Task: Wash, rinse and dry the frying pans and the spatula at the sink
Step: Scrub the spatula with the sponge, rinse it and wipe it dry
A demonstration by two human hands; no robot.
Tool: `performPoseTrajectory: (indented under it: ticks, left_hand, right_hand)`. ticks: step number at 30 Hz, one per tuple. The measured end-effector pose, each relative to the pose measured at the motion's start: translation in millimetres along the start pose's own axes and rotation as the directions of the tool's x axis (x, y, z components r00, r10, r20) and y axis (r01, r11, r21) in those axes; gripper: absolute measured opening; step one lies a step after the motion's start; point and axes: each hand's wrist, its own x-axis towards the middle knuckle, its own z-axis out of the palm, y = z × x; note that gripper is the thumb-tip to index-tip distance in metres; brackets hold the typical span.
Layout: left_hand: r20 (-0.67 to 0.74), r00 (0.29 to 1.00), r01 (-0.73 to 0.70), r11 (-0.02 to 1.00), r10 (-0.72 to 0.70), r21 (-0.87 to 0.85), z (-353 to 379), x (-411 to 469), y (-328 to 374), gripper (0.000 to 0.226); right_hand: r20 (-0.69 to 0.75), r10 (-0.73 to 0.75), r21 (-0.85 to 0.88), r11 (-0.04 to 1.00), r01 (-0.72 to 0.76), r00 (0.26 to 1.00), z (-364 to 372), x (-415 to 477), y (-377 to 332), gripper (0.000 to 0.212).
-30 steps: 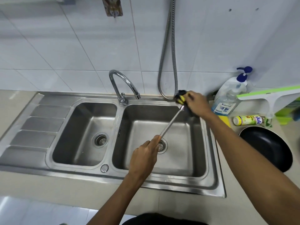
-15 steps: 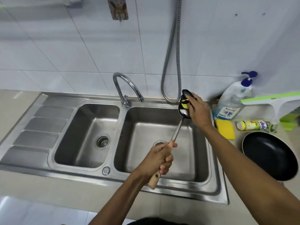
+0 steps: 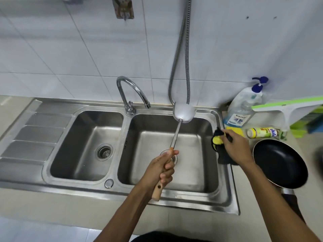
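Both grips busy: my left grip (image 3: 160, 169) clamped on the spatula (image 3: 176, 133) handle, blade up over the right basin (image 3: 195, 159), right grip (image 3: 236, 147) pinching the sponge (image 3: 217, 140) at its rim beside the frying pan (image 3: 279, 163); I'd swing the blade under the tap (image 3: 132, 91) to rinse.

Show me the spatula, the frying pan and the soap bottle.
spatula (image 3: 175, 136), head view, on its metal shaft
frying pan (image 3: 279, 163), head view, on its dark inner base
soap bottle (image 3: 244, 105), head view, on its clear body
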Motion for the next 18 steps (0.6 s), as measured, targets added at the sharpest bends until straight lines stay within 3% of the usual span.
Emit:
performPoseTrajectory:
  ticks: [6, 11, 14, 18]
  left_hand:
    - [0.01, 0.999, 0.04, 0.999, -0.04, -0.024, 11.1, 4.9, -11.2, 0.04]
    - [0.043, 0.997, 0.073, 0.996, -0.071, -0.053, 17.7, 8.1, -22.7, 0.036]
    - [0.054, 0.994, 0.098, 0.993, -0.095, -0.061, 19.3, 11.6, -33.5, 0.032]
    - [0.062, 0.99, 0.132, 0.991, -0.13, -0.021, 23.7, 17.4, -51.0, 0.033]
  right_hand:
    - [-0.057, 0.058, -0.21, 0.975, -0.069, 0.997, -8.2, -104.2, 71.2, 0.033]
    - [0.025, 0.182, -0.375, 0.913, -0.16, 0.983, 25.4, -189.4, 119.3, 0.051]
    - [0.079, 0.202, -0.49, 0.861, -0.139, 0.976, 35.8, -200.6, 124.0, 0.067]
    - [0.06, 0.385, -0.462, 0.829, -0.316, 0.921, 19.4, -188.5, 84.7, 0.073]
